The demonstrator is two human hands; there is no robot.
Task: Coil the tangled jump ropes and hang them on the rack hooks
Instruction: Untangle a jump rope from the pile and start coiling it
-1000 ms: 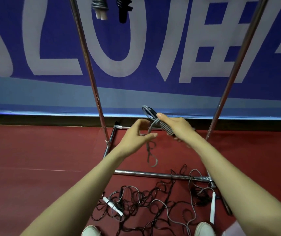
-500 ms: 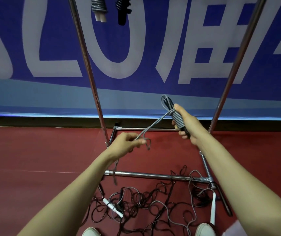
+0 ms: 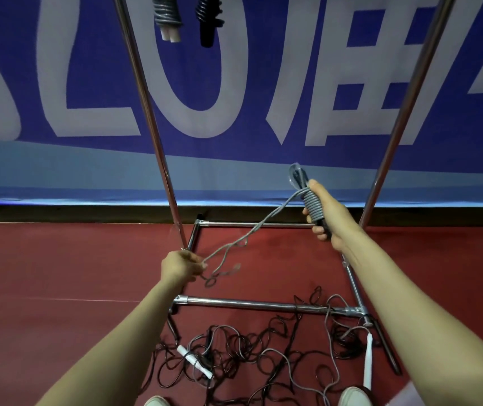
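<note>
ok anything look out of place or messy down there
Yes: a tangle of black and grey ropes sprawls on the floor by the rack's base bar, some strands crossing over it, with white handles loose among the loops.

**Strand (image 3: 263, 227) between left hand (image 3: 180, 266) and right hand (image 3: 326, 213)**

In the right hand, a wound rope bundle (image 3: 312, 202); from it, the strand slanting down to the left hand, pinched there. Behind the left hand, the left upright (image 3: 149, 112); just right of the right hand, the right upright (image 3: 404, 106). Beyond both, the rear base bar (image 3: 249, 224), then the banner (image 3: 263, 83). Under the hands, the front base bar (image 3: 249, 303); nearer still, the rope tangle (image 3: 249, 350) on the floor (image 3: 58, 273). High above the left hand, two hung coils (image 3: 165, 13).
</note>
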